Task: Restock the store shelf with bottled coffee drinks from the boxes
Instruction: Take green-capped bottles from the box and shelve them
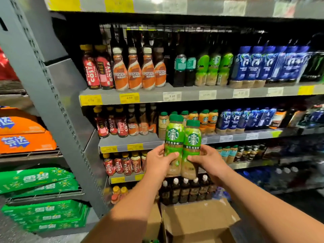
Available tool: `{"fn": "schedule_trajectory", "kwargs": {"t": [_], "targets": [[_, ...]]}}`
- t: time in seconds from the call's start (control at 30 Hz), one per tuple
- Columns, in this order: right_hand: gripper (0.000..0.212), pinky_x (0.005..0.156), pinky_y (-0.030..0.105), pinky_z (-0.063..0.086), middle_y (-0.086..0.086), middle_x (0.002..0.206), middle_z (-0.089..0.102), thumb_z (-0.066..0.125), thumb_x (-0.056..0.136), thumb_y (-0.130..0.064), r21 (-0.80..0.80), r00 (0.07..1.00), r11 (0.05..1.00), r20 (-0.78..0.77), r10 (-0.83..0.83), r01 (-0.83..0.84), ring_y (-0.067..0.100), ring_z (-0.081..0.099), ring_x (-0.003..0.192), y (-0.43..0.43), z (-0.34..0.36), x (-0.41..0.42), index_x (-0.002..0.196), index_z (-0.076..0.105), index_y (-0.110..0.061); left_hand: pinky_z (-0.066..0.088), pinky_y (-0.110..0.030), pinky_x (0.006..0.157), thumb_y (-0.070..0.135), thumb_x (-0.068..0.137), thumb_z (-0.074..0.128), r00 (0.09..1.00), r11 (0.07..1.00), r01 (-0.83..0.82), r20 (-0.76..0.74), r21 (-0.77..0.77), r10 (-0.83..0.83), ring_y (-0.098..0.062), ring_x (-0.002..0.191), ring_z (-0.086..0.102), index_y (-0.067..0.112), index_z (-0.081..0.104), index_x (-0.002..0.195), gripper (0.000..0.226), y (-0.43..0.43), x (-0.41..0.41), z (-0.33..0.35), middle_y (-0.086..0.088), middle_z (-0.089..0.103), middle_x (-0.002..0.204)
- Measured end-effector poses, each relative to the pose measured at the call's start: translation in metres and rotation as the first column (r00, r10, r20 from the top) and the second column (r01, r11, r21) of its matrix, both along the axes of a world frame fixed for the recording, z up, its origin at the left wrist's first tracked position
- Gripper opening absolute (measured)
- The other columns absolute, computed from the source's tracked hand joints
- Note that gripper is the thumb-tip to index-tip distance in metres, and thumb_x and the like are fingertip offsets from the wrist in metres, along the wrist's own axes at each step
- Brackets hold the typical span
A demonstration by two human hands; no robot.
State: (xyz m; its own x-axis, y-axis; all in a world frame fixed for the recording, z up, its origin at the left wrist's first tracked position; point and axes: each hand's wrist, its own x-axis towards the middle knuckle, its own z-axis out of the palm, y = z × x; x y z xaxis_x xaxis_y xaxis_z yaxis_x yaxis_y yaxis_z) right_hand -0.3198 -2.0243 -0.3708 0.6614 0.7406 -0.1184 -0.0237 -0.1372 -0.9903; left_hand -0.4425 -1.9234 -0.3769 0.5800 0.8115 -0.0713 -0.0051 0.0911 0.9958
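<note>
Two green-labelled Starbucks bottles are held upright side by side in front of the shelving. My left hand grips the left bottle around its lower half. My right hand grips the right bottle the same way. Both bottles hover just before the second shelf, where orange and beige Starbucks bottles stand. An open cardboard box lies below my forearms.
The top shelf carries Costa, Nescafe, green and blue bottles. Lower shelves hold more Costa bottles and dark bottles. A grey upright post separates this bay from stacked orange and green soda cases at left.
</note>
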Motion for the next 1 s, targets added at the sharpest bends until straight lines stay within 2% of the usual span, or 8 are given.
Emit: {"fn": "schedule_trajectory", "kwargs": {"t": [0.13,0.2,0.33,0.5,0.63,0.8,0.9,1.0], "targets": [[0.038,0.072,0.023,0.055,0.012,0.102,0.069,0.067,0.079,0.009,0.030,0.999,0.999,0.029,0.036,-0.037,0.020,0.067,0.085,0.002,0.026,0.046,0.115,0.059,0.001,0.056,-0.038,0.084,0.002,0.076,0.073,0.999,1.000,-0.018,0.027,0.024,0.018,-0.017,0.084,0.068,0.021,0.068,0.087,0.023,0.000,0.042,0.026,0.001,0.072,0.087],[0.038,0.067,0.018,0.054,0.010,0.101,0.068,0.068,0.079,0.009,0.038,0.997,0.998,0.053,0.047,-0.049,0.018,0.066,0.083,0.005,0.037,0.066,0.114,0.058,0.000,0.055,-0.039,0.085,0.002,0.075,0.074,0.999,0.999,-0.035,0.040,0.012,0.035,-0.019,0.086,0.069,0.024,0.066,0.084,0.026,0.002,0.060,0.038,0.001,0.072,0.088],[0.036,0.060,0.014,0.053,0.007,0.097,0.069,0.068,0.078,0.009,0.048,0.995,0.997,0.074,0.060,-0.064,0.013,0.066,0.080,0.011,0.053,0.095,0.111,0.060,-0.004,0.055,-0.037,0.087,0.002,0.075,0.075,0.998,0.999,-0.048,0.052,0.015,0.047,-0.018,0.091,0.068,0.012,0.068,0.102,0.030,0.006,0.087,0.054,-0.005,0.072,0.099],[0.037,0.082,0.033,0.055,0.016,0.106,0.070,0.068,0.077,0.010,0.083,0.998,0.996,0.060,0.029,-0.034,0.027,0.067,0.095,0.031,0.074,0.129,0.112,0.061,0.001,0.052,-0.043,0.091,0.000,0.075,0.074,0.998,0.995,-0.054,0.044,0.078,0.051,-0.026,0.099,0.065,0.003,0.065,0.105,0.031,0.028,0.124,0.080,-0.013,0.069,0.105],[0.035,0.085,0.038,0.055,0.015,0.103,0.071,0.068,0.076,0.011,0.126,0.996,0.992,0.091,-0.011,-0.001,0.027,0.068,0.094,0.051,0.096,0.157,0.108,0.063,-0.001,0.051,-0.041,0.092,0.001,0.074,0.075,0.997,0.994,-0.022,0.072,0.108,0.015,-0.023,0.099,0.065,0.011,0.066,0.102,0.031,0.054,0.156,0.101,-0.010,0.070,0.106],[0.031,0.066,0.020,0.055,0.005,0.093,0.071,0.070,0.075,0.010,0.179,0.991,0.983,0.119,-0.064,0.042,0.014,0.068,0.079,0.067,0.125,0.193,0.095,0.063,-0.014,0.054,-0.036,0.084,0.003,0.075,0.075,0.990,0.990,0.036,0.130,0.135,-0.054,-0.018,0.092,0.067,0.019,0.065,0.095,0.027,0.077,0.199,0.129,-0.006,0.071,0.102],[0.036,0.074,0.026,0.055,0.010,0.100,0.070,0.068,0.076,0.012,0.196,0.987,0.977,0.116,-0.108,0.084,0.019,0.067,0.086,0.071,0.135,0.215,0.106,0.061,-0.006,0.055,-0.031,0.079,0.002,0.074,0.075,0.987,0.987,0.043,0.144,0.154,-0.065,-0.013,0.088,0.067,0.020,0.064,0.093,0.029,0.083,0.226,0.140,-0.003,0.070,0.098],[0.043,0.083,0.035,0.055,0.014,0.108,0.068,0.068,0.077,0.011,0.197,0.983,0.975,0.126,-0.131,0.104,0.023,0.066,0.094,0.074,0.145,0.238,0.116,0.056,-0.002,0.055,-0.040,0.086,0.005,0.075,0.075,0.990,0.988,0.035,0.132,0.153,-0.056,-0.018,0.093,0.066,0.015,0.065,0.102,0.030,0.087,0.255,0.147,-0.003,0.070,0.101]]}}
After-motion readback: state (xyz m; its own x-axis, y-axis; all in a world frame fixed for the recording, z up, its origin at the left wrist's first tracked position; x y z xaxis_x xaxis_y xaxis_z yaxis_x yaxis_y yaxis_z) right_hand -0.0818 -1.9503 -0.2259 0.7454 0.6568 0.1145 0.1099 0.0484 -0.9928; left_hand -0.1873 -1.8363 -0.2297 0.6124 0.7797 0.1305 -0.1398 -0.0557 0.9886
